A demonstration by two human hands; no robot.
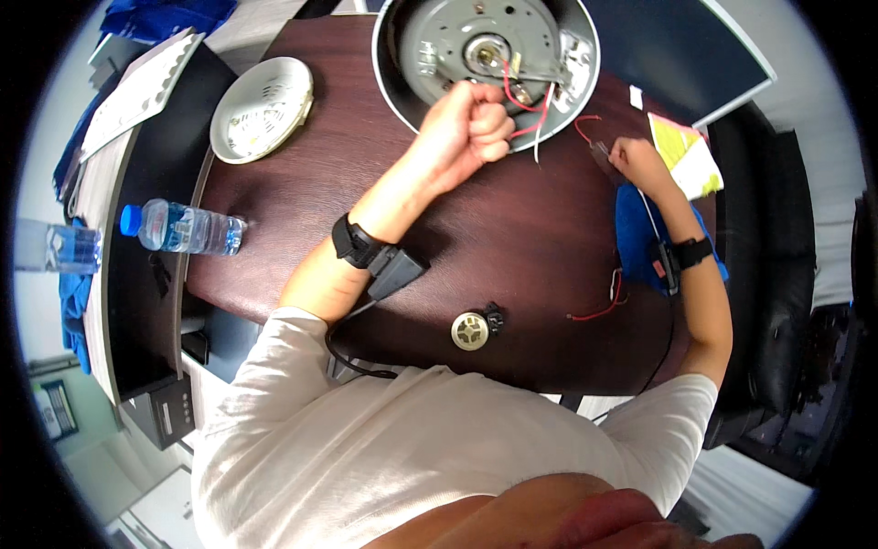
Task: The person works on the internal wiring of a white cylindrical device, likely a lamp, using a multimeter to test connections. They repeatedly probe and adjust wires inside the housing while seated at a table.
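A round grey metal appliance housing [437, 46] lies with its inside exposed at the far middle of the table, red and white wires [546, 114] hanging over its near rim. My left hand [465, 128] is closed in a fist at that rim; whatever its fingers hold is hidden. Over to the right, my right hand [642, 166] is closed, its fingertips on a small dark part [600, 154] with a short red wire. A blue cloth [634, 233] lies beneath my right wrist. Another red wire piece [604, 309] rests nearer to me.
A white round perforated base [258, 110] sits at the far left, near a water bottle [192, 228] on its side. A small round cream part [470, 331] beside a black piece [494, 317] lies near the front edge. Yellow-and-white paper [690, 165] is at the right.
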